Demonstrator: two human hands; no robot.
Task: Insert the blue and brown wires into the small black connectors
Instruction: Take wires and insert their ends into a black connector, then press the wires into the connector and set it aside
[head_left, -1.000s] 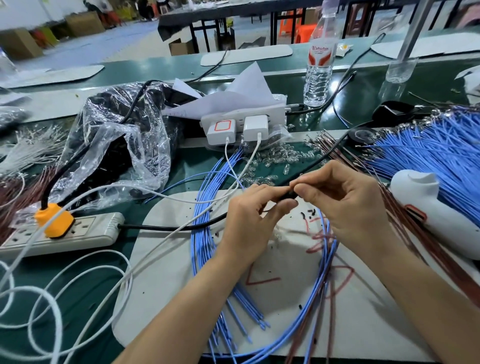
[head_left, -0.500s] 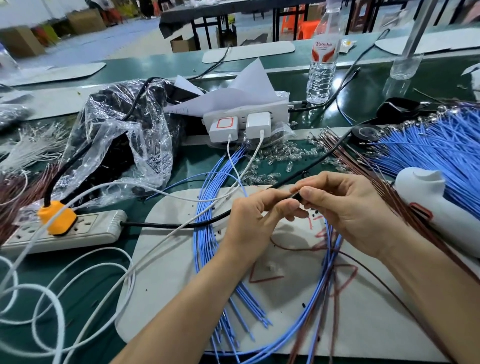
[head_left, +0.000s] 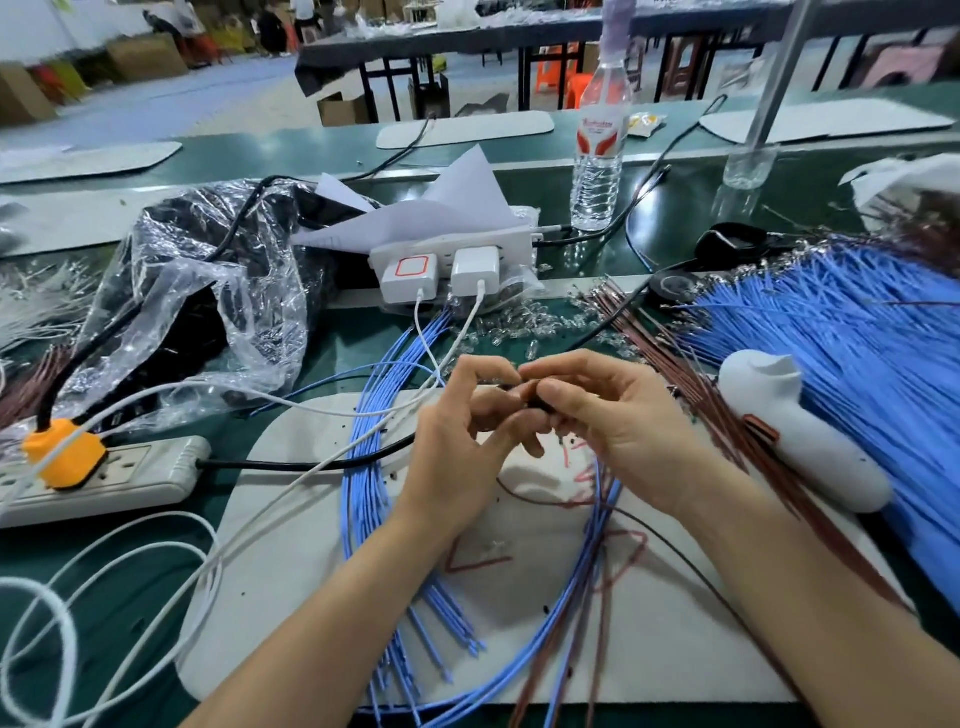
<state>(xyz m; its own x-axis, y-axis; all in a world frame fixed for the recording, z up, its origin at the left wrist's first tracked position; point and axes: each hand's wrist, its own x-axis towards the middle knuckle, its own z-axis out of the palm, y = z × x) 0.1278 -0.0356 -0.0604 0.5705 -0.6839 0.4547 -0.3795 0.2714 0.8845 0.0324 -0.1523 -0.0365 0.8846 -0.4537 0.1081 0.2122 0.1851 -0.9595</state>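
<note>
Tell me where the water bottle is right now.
In the head view, the water bottle stands upright at the far right of the green bench, behind the white power strip, well beyond both hands.

Blue wires (head_left: 363, 467), brown wires (head_left: 670, 338), orange plug (head_left: 65, 452).

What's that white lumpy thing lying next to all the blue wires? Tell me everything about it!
The white tool looks like smooth, matte plastic, long and rounded like a handle. Its far end has a scooped, curved head, and there is a small red-orange mark partway along its body. It lies on its side, slanting from the far end toward the near right, to the right of the right hand. It rests on brown wires and against the big fan of blue wires. No hand touches it. What it does cannot be told.
</note>
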